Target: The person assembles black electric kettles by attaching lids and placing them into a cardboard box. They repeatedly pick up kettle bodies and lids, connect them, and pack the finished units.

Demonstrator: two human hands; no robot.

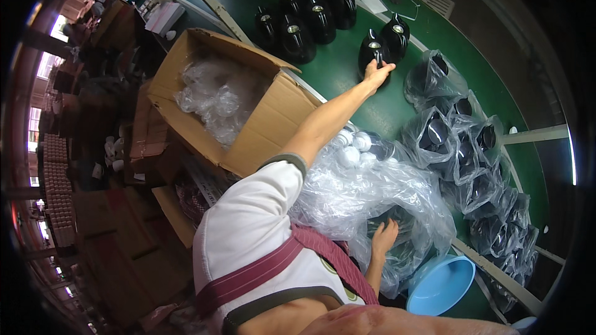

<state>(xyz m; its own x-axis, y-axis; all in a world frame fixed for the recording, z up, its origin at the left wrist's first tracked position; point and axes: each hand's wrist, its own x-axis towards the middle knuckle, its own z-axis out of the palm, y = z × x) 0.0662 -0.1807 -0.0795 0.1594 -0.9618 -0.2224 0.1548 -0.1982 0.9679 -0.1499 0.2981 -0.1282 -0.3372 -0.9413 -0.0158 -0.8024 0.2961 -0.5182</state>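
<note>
My left hand [379,76] reaches out over the green work surface, its fingers around the handle of a glossy black jug [372,49]. A second black jug [397,37] stands right beside that one. My right hand [385,237] is near my body with its fingers apart, at a large clear plastic bag [344,195]. White round caps [351,151] lie at the bag's far end. More black jugs [321,21] stand in a group farther back. Along the right side are several black vessels in clear plastic bags [435,132].
An open cardboard box [274,125] with crumpled clear plastic bags [219,97] stands left of my outstretched arm. A light blue basin [440,288] is at the lower right. Metal rails [493,270] edge the green surface. Cardboard boxes [111,242] are at the left.
</note>
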